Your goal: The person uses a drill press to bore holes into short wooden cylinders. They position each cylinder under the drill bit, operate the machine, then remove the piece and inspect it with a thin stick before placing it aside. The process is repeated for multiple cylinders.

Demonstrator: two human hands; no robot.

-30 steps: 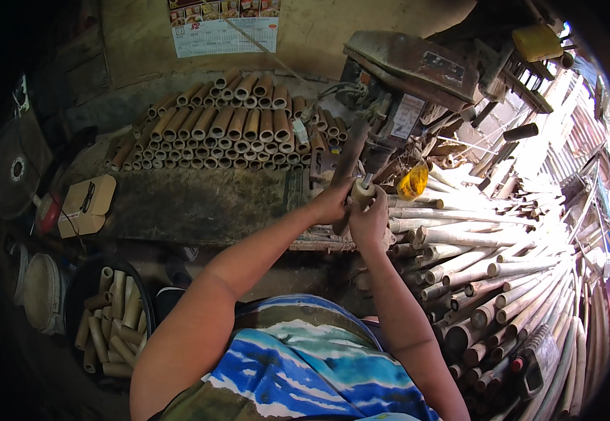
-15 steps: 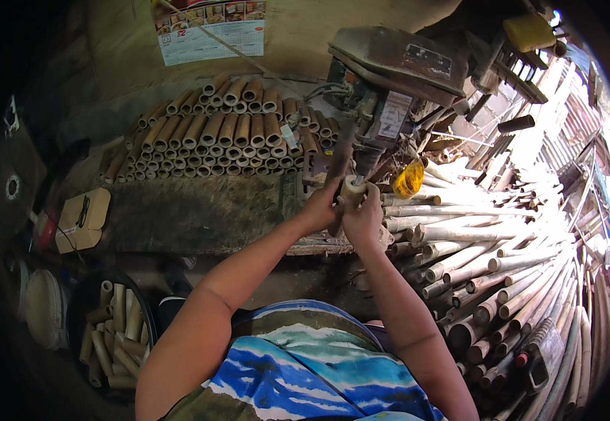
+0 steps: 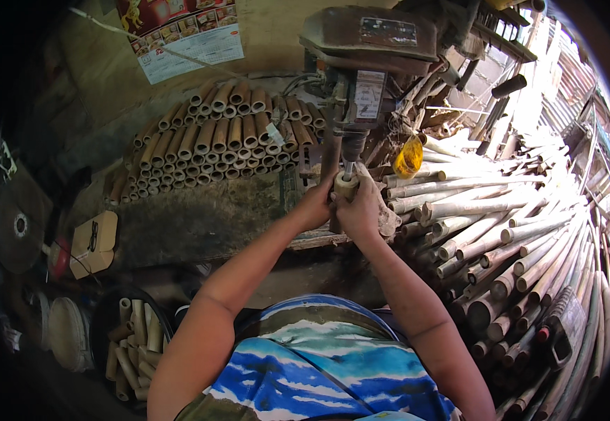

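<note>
Both hands are closed around a short bamboo tube (image 3: 346,188), its pale cut end turned up beneath a drill press (image 3: 368,41). My left hand (image 3: 315,205) grips it from the left and my right hand (image 3: 359,212) from the right, thumbs close together near the upper end. The drill's metal bit (image 3: 348,170) comes down from the chuck (image 3: 353,146) and meets the tube's open end; how deep it reaches is hidden. The tube's lower part is covered by my fingers.
A stack of cut bamboo tubes (image 3: 210,144) lies on the bench (image 3: 200,224). Long bamboo poles (image 3: 487,210) pile up at right, near a yellow container (image 3: 409,158). A dark tub (image 3: 168,319) of tubes, an open cardboard box (image 3: 98,242) and a round disc (image 3: 17,224) are at left.
My view has shifted, so the bench and drill press appear moved. Both hands keep their hold on the bamboo tube, which now stands more squarely under the bit.
</note>
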